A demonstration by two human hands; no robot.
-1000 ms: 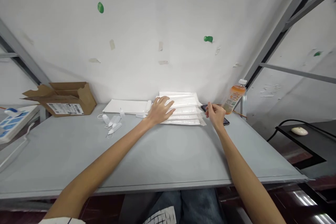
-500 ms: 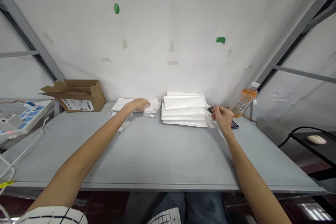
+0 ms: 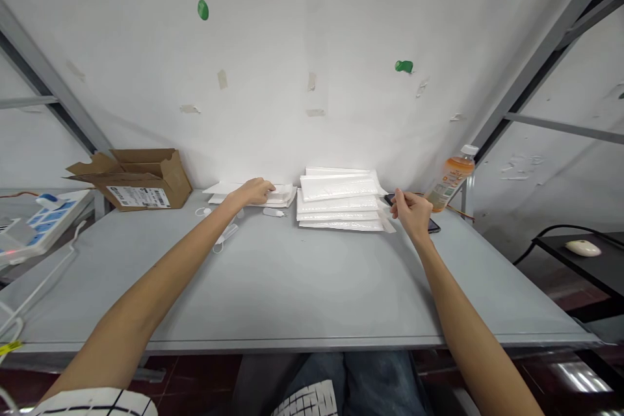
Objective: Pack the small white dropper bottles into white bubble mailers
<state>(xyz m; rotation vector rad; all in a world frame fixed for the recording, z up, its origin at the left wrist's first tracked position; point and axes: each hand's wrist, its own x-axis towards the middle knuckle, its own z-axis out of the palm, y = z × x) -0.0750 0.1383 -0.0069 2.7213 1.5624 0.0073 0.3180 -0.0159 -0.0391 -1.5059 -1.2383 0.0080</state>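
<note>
At the back of the table, my left hand (image 3: 256,191) is closed over a low pile of flat white envelopes (image 3: 283,195), its fingertips gripping the top one, whose left end is raised a little. Just in front lie a small white cable plug (image 3: 274,212) and a white corded piece (image 3: 227,234). To the right is a stack of white padded envelopes (image 3: 338,205), loosely fanned. Beside that stack my right hand (image 3: 412,210) hovers with curled fingers and nothing visible in them. It partly covers a dark phone (image 3: 433,227) lying on the table.
An opened cardboard box (image 3: 139,182) stands at the back left. A power strip (image 3: 51,224) with white cables lies at the left edge. A bottle of orange drink (image 3: 451,181) leans at the back right. Off to the right, a white mouse (image 3: 583,248) rests on a black shelf.
The view has shifted slightly. My left hand has turned a little on the white pile, and the top envelope's left end has come up. My right hand stays in place.
</note>
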